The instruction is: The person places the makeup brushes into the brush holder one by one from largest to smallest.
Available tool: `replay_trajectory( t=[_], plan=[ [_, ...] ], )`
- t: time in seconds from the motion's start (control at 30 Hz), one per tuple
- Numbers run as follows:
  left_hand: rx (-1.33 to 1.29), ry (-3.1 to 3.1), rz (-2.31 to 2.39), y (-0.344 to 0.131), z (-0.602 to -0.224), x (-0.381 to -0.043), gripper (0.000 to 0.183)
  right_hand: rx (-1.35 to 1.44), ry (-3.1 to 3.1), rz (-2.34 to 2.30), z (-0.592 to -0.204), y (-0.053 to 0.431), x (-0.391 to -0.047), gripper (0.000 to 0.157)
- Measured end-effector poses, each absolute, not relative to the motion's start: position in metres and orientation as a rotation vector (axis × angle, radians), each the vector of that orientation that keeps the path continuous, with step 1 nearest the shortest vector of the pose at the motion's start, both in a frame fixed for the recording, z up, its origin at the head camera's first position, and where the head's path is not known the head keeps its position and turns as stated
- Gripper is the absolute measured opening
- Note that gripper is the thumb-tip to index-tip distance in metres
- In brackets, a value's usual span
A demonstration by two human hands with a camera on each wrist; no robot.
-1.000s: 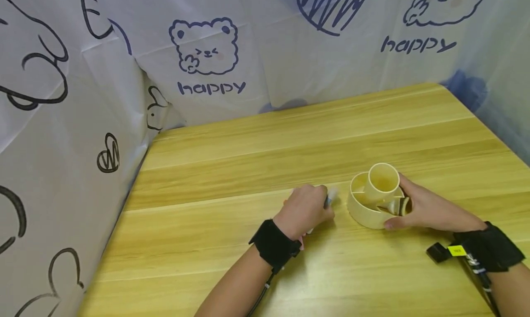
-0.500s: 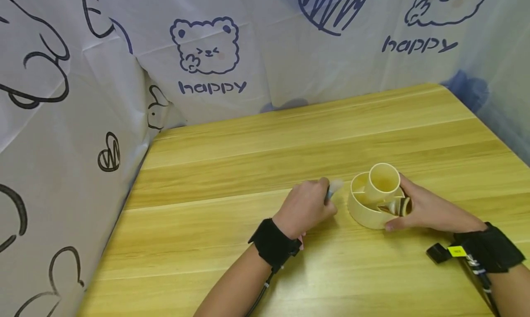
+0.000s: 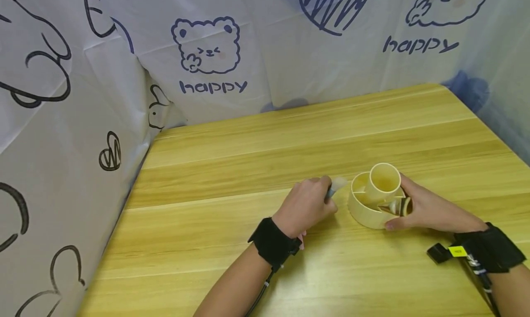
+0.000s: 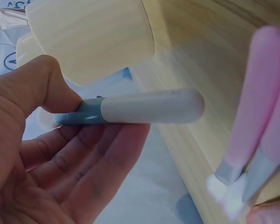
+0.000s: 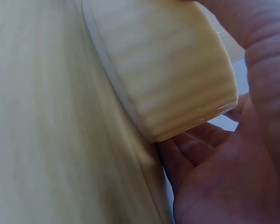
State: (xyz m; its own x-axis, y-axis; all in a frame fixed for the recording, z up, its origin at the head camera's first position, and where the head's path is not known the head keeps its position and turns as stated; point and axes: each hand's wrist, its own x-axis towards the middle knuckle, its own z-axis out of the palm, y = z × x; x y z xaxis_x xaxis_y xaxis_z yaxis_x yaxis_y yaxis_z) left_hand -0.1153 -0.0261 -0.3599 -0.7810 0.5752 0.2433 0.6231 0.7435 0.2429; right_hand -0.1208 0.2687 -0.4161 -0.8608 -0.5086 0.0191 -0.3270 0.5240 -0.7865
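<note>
My left hand [image 3: 306,206] pinches a makeup brush [image 4: 151,106] between thumb and fingers. This brush has a pale handle, a blue-grey collar and white bristles [image 3: 339,183] that point toward the holder. On the right, a round cream brush holder [image 3: 366,216] stands on the table, with low compartments and a taller round cup [image 3: 384,179]. My right hand [image 3: 422,206] grips its right side, thumb at the front and fingers behind; the right wrist view shows the holder's curved wall [image 5: 172,70] within the hand. A metal-collared brush [image 3: 393,206] lies in the holder's near right compartment.
Two pink-handled brushes [image 4: 259,98] with white bristles lie on the wooden table [image 3: 232,170], mostly hidden under my left wrist in the head view. White cloth [image 3: 273,45] with drawings hangs behind and to the left of the table.
My left hand has lifted slightly and shifted a little right, bringing the brush's bristles up and nearer the holder. The right hand and the holder have stayed in place.
</note>
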Motion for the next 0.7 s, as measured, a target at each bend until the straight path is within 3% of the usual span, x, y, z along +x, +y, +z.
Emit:
replay_trajectory(
  t=[0.7],
  plan=[
    [-0.991, -2.776, -0.554, -0.0271, -0.3584, -0.1158, 0.010, -0.717, 2.412, -1.329, -0.4131, 0.2707, -0.1183, 0.108]
  ],
)
